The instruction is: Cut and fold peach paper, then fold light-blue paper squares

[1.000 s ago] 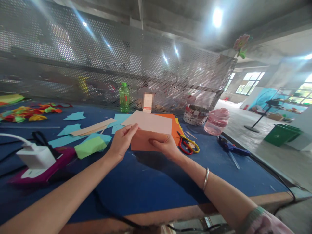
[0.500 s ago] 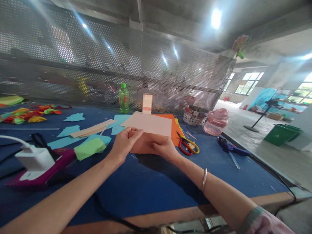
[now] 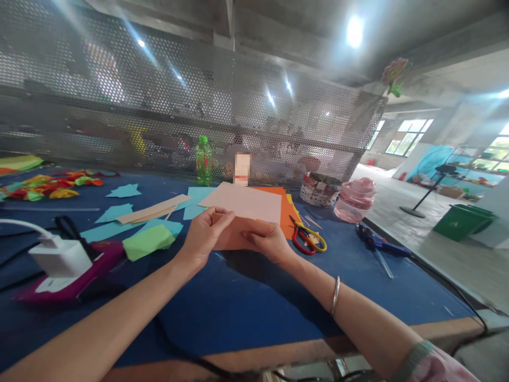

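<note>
Peach paper (image 3: 238, 204) sits in our hands above the blue desk (image 3: 246, 323), over orange paper (image 3: 288, 212). Our left hand (image 3: 204, 236) and right hand (image 3: 267, 241) pinch it between curled fingers and thumbs, near red-and-yellow scissors (image 3: 308, 239).

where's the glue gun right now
In the head view, the blue hot glue gun lies on the blue table, right of the red and yellow scissors, just below the pink plastic jar.

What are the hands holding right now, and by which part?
The left hand and right hand both hold a sheet of peach paper by its near edge.
</note>
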Demonstrator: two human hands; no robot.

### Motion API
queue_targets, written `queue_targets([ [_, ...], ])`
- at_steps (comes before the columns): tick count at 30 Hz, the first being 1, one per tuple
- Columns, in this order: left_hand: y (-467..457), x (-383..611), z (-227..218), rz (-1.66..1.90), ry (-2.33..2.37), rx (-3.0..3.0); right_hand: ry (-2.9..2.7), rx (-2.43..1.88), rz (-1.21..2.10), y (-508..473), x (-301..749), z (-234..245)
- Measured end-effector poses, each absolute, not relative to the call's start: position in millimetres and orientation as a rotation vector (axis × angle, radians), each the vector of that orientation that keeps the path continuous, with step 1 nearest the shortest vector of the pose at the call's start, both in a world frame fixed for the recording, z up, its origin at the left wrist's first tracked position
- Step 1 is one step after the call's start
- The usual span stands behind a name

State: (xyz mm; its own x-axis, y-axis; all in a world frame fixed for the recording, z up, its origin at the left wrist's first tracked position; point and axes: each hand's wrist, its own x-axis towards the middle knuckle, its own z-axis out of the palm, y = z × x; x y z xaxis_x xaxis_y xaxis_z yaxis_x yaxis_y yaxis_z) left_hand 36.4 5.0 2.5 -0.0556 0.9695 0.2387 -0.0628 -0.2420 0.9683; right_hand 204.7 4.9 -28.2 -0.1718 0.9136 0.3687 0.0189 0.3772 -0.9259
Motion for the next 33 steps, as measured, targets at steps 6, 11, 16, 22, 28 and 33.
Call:
queue_targets([
  [6, 5.9, 36.9, 1.7, 1.454, 1.046, 1.261, -1.519, -0.908, 1.02, 6.1, 205.3, -29.9],
  [11, 6.5, 36.7, 0.9, 1.474, 1.023, 1.236, -1.518, -0.906, 1.027, 7.6, 205.3, -31.9],
  [16, 8.3, 36.2, -0.7, 1.464, 1.006, 1.211, -1.524, -0.913, 1.034, 6.8, 204.4, -31.6],
  [22, 7.0, 34.1, 4.2, 1.314, 0.93, 1.19, -1.317, -0.905, 1.107, 8.0, 208.6, -26.3],
  [28, 2.9, 34.3, 9.8, 1.081, 0.914, 1.221, -1.051, -0.906, 1.35, 17.0, 221.3, -20.0],
  [33, -0.2, 35.3, 12.0, 1.021, 0.859, 1.249, -1.006, -0.856, 1.39, 21.0, 226.4, -17.0],
])
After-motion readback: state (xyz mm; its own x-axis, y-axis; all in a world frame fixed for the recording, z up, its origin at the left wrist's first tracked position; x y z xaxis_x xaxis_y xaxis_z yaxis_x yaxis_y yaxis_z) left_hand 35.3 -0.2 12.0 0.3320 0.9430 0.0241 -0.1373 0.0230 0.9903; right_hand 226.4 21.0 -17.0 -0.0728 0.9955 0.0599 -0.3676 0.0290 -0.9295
